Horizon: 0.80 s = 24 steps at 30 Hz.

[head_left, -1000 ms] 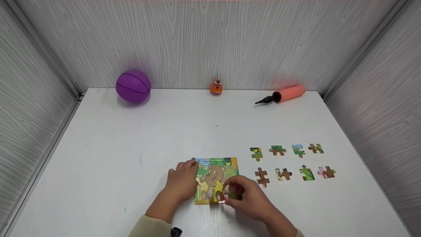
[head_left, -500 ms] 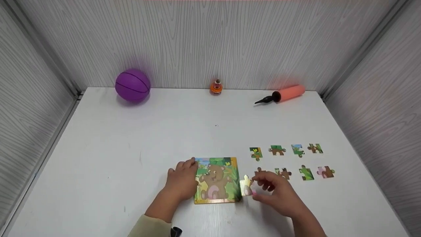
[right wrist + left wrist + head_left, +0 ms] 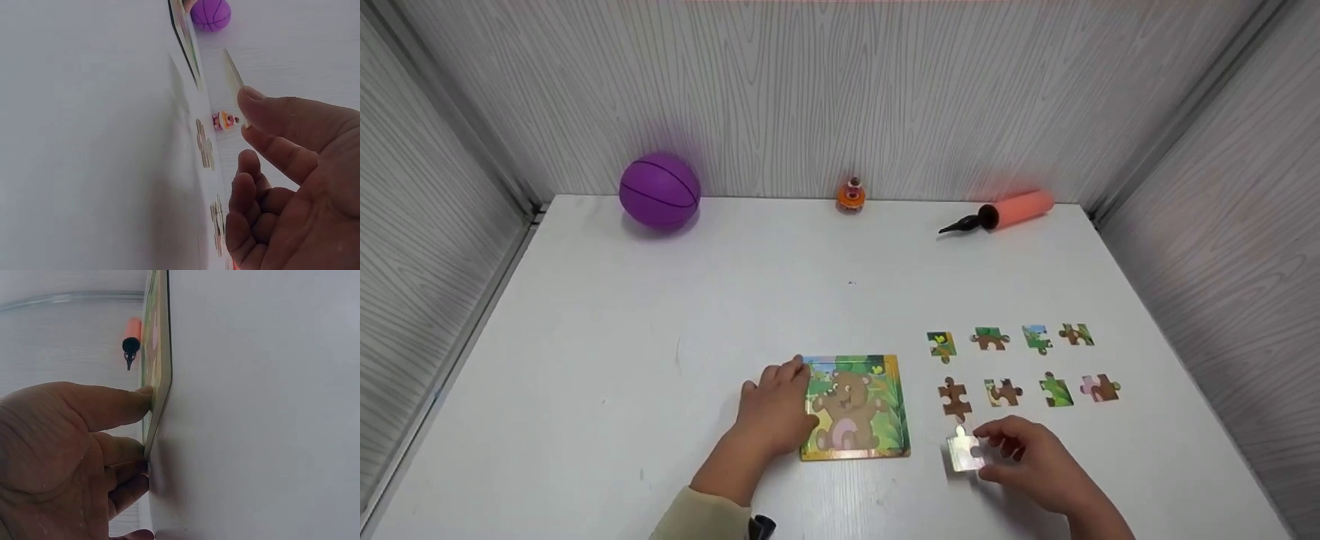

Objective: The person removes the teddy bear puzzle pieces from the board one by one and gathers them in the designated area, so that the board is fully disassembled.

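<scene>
A square puzzle board point(image 3: 855, 409) with a printed brown bear lies flat on the white table. At its left edge rests my left hand point(image 3: 774, 409); the left wrist view shows the thumb point(image 3: 121, 405) and fingers touching the rim. To the right of the board, my right hand point(image 3: 1039, 457) pinches a puzzle piece point(image 3: 962, 452) between thumb and forefinger, raised above the table. Glare whitens the piece's face, so its picture is unclear. In the right wrist view the piece point(image 3: 233, 72) stands edge-on at the fingertips, while the other fingers are curled loosely.
Several loose puzzle pieces, among them a brown one point(image 3: 955, 398) and a green one point(image 3: 1057, 391), lie in two rows at the right. Along the back wall are a purple ball point(image 3: 660, 190), a small orange toy figure point(image 3: 851, 196) and an orange hand pump point(image 3: 1016, 210).
My right hand has carried the puzzle piece from over the board rightward to below the loose pieces, uncovering the bear picture. My left hand has stayed at the board's left edge.
</scene>
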Motion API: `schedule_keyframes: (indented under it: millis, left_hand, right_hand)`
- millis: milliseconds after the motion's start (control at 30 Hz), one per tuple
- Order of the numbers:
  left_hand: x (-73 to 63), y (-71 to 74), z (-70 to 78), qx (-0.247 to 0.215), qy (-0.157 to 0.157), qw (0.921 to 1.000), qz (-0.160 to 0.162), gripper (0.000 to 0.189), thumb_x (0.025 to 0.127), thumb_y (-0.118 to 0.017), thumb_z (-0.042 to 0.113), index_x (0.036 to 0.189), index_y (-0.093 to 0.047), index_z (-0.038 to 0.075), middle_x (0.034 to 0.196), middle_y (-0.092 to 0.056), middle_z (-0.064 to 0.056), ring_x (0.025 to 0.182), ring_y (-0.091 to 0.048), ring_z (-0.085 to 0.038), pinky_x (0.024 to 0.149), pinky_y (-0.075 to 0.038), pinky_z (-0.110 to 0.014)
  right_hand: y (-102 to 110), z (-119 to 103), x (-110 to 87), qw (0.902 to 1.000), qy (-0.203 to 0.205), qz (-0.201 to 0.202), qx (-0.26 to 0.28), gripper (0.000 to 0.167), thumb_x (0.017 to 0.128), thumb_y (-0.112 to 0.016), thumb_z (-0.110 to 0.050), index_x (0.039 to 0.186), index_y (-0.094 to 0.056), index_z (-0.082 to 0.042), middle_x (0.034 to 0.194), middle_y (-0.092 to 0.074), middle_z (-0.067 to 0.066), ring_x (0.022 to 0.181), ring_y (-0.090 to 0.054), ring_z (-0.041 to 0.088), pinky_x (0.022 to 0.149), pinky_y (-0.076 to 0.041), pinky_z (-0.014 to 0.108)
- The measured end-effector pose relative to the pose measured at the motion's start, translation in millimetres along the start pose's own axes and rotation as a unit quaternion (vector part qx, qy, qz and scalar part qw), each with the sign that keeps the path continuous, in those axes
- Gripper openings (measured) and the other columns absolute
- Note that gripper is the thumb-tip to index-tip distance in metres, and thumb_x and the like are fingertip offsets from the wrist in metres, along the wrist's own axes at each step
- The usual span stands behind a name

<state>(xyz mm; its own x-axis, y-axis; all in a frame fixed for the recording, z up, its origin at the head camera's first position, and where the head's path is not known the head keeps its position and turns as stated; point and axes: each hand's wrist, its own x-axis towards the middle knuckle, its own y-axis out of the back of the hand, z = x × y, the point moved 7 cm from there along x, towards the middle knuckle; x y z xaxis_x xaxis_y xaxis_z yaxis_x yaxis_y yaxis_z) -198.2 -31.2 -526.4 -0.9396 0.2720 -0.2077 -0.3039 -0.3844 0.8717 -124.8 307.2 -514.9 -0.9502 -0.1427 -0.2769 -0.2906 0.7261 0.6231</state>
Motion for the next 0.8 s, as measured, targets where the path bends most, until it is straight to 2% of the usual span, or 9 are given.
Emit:
schedule_keyframes:
  millis: [167, 333, 433, 667, 800]
  left_hand:
    - [-0.4, 0.3, -1.5, 0.000, 0.002, 1.0000, -0.004, 0.072, 0.094, -0.078, 0.026, 0.156, -0.050, 0.001, 0.167, -0.039, -0.014, 0.150, -0.036, -0.036, 0.107, -0.036, -0.060]
    - [0.6, -1.7, -2.1, 0.004, 0.005, 1.0000, -0.006, 0.073, 0.094, -0.078, 0.027, 0.156, -0.049, 0.001, 0.167, -0.038, -0.013, 0.150, -0.036, -0.035, 0.108, -0.036, -0.060]
    - [0.8, -2.3, -2.0, 0.005, 0.007, 1.0000, -0.004, 0.073, 0.094, -0.078, 0.027, 0.156, -0.050, 0.001, 0.167, -0.038, -0.013, 0.150, -0.036, -0.035, 0.108, -0.037, -0.060]
    - [0.6, -2.8, -1.5, 0.002, 0.005, 1.0000, 0.000, 0.073, 0.093, -0.078, 0.026, 0.156, -0.050, 0.002, 0.167, -0.039, -0.013, 0.150, -0.037, -0.035, 0.108, -0.037, -0.061]
    - [1.2, -2.6, -1.1, 0.006, 0.003, 1.0000, 0.002, 0.073, 0.094, -0.079, 0.027, 0.156, -0.050, 0.002, 0.167, -0.039, -0.013, 0.149, -0.037, -0.036, 0.107, -0.037, -0.060]
  right_hand:
    - [-2, 13, 1.5, 0.9978, -0.054, -0.029, -0.026, 0.044, 0.078, -0.095, -0.014, 0.118, -0.076, -0.012, 0.104, -0.066, 0.001, 0.093, -0.056, 0.022, 0.080, -0.051, 0.035]
    - [0, 20, 4.2, 0.9949, -0.091, -0.020, -0.037, 0.045, 0.077, -0.095, -0.012, 0.118, -0.077, -0.013, 0.108, -0.068, 0.000, 0.095, -0.057, 0.021, 0.085, -0.052, 0.039]
    - [1, 22, 5.7, 0.9947, -0.094, -0.017, -0.038, 0.044, 0.077, -0.095, -0.011, 0.118, -0.078, -0.014, 0.107, -0.068, 0.001, 0.094, -0.056, 0.022, 0.085, -0.052, 0.039]
    - [0, 23, 7.6, 0.9970, -0.068, -0.019, -0.033, 0.044, 0.077, -0.094, -0.008, 0.118, -0.077, -0.011, 0.101, -0.065, 0.001, 0.091, -0.055, 0.022, 0.077, -0.049, 0.035]
    - [-1, 25, 8.4, 0.9964, -0.074, -0.021, -0.037, 0.042, 0.078, -0.094, -0.008, 0.116, -0.078, -0.015, 0.099, -0.064, 0.002, 0.091, -0.054, 0.022, 0.078, -0.049, 0.034]
